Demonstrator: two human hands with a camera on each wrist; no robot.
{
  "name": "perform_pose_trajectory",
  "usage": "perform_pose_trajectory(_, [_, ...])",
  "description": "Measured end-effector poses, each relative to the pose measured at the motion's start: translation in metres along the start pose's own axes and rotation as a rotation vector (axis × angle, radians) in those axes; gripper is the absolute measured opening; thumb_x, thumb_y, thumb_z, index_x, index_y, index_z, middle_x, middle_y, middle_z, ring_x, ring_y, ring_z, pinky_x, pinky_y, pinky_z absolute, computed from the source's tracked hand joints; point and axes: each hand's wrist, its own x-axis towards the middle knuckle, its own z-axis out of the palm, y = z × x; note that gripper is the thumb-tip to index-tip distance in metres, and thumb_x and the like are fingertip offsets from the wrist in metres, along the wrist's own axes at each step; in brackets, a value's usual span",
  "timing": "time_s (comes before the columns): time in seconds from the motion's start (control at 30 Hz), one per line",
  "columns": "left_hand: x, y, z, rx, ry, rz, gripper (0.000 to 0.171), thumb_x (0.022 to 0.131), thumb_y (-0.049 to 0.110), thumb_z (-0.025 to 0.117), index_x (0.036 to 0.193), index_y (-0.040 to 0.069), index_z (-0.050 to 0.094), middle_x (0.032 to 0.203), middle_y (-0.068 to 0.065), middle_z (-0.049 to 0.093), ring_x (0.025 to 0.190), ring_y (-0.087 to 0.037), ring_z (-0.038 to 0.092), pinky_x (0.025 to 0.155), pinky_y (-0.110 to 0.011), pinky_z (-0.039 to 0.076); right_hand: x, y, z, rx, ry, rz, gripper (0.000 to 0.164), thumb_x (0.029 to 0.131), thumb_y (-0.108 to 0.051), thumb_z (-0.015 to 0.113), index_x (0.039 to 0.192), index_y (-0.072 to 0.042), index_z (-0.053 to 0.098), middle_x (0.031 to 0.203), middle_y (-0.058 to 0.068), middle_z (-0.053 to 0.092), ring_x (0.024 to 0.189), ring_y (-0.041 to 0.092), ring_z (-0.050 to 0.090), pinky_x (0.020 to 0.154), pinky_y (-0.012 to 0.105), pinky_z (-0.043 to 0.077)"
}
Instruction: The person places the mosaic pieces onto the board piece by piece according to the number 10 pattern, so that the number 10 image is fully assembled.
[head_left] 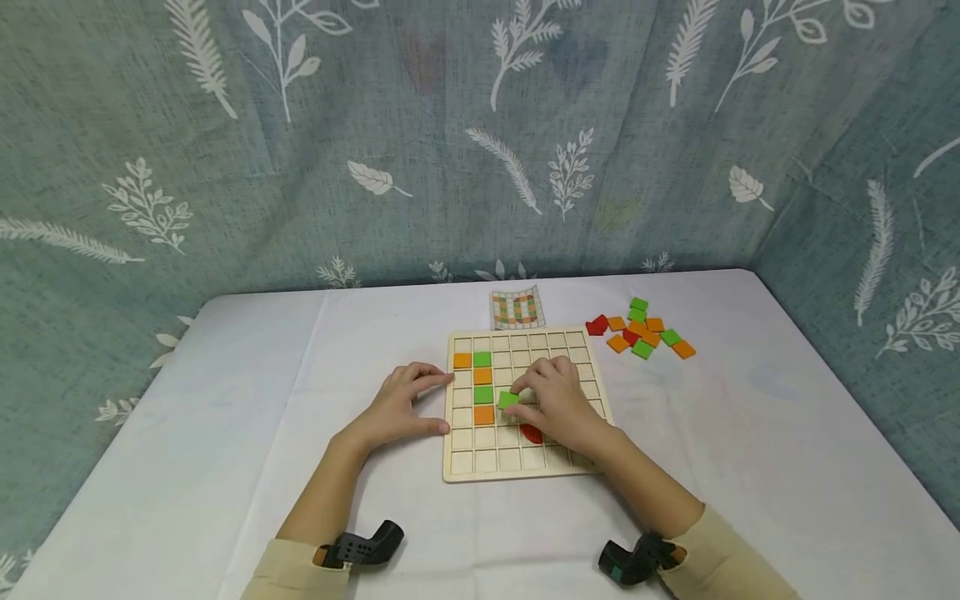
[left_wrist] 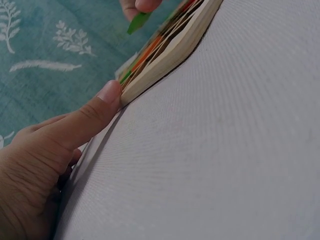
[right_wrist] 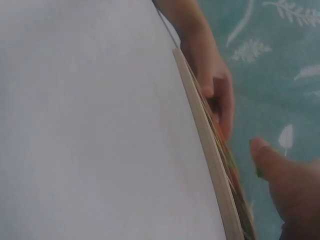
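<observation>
A wooden grid board (head_left: 498,462) lies on the table with green and orange square tiles in its left columns, such as an orange tile (head_left: 483,415). My left hand (head_left: 397,407) touches the board's left edge with thumb and fingertips; the left wrist view shows the thumb (left_wrist: 95,112) against the rim. Over the board's middle, my right hand (head_left: 562,407) pinches a green square tile (head_left: 507,401), tilted and raised off the grid in the left wrist view. A red piece (head_left: 532,433) shows on the board, partly hidden beneath the right hand.
Loose green, orange and red tiles (head_left: 650,337) lie heaped and scattered beyond the board's right side. Behind the board is a patterned grid card (head_left: 517,308). A white cloth (head_left: 150,467) covers the table, and a leaf-print curtain (head_left: 450,167) hangs behind.
</observation>
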Motion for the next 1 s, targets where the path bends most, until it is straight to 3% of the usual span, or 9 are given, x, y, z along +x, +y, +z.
perform_pose_trajectory(0.4, [0.0, -0.001, 0.0, 0.002, -0.005, 0.001, 0.078, 0.066, 0.052, 0.08, 0.135, 0.026, 0.054, 0.132, 0.002, 0.046, 0.122, -0.022, 0.035, 0.1, -0.048, 0.03, -0.007, -0.022, 0.018, -0.004, -0.06, -0.076, 0.032, 0.073, -0.043, 0.077, 0.092, -0.018, 0.071, 0.09, -0.004, 0.053, 0.088, 0.017, 0.037, 0.084, 0.036, 0.03])
perform_pose_trajectory(0.57, [0.001, -0.001, 0.0, 0.005, -0.007, 0.008, 0.078, 0.067, 0.052, 0.08, 0.135, 0.027, 0.054, 0.132, 0.002, 0.045, 0.122, -0.021, 0.035, 0.101, -0.047, 0.029, -0.01, -0.023, 0.022, -0.027, -0.032, -0.124, 0.032, 0.07, -0.045, 0.078, 0.088, -0.02, 0.07, 0.089, -0.005, 0.053, 0.086, 0.016, 0.038, 0.079, 0.033, 0.032])
perform_pose_trajectory(0.8, [0.0, -0.001, 0.0, 0.005, -0.007, 0.013, 0.078, 0.067, 0.053, 0.08, 0.135, 0.026, 0.054, 0.131, 0.002, 0.046, 0.122, -0.022, 0.035, 0.102, -0.048, 0.029, -0.01, -0.022, 0.024, -0.026, 0.019, -0.196, 0.033, 0.068, -0.046, 0.079, 0.086, -0.021, 0.07, 0.088, -0.006, 0.054, 0.086, 0.016, 0.039, 0.083, 0.033, 0.032])
perform_pose_trajectory(1.0, [0.0, -0.001, -0.001, 0.003, -0.013, 0.01, 0.078, 0.067, 0.053, 0.079, 0.135, 0.026, 0.054, 0.131, 0.001, 0.045, 0.123, -0.022, 0.034, 0.102, -0.049, 0.029, -0.01, -0.021, 0.022, 0.002, 0.042, -0.204, 0.035, 0.064, -0.047, 0.082, 0.084, -0.02, 0.071, 0.086, -0.006, 0.055, 0.084, 0.015, 0.038, 0.08, 0.033, 0.032])
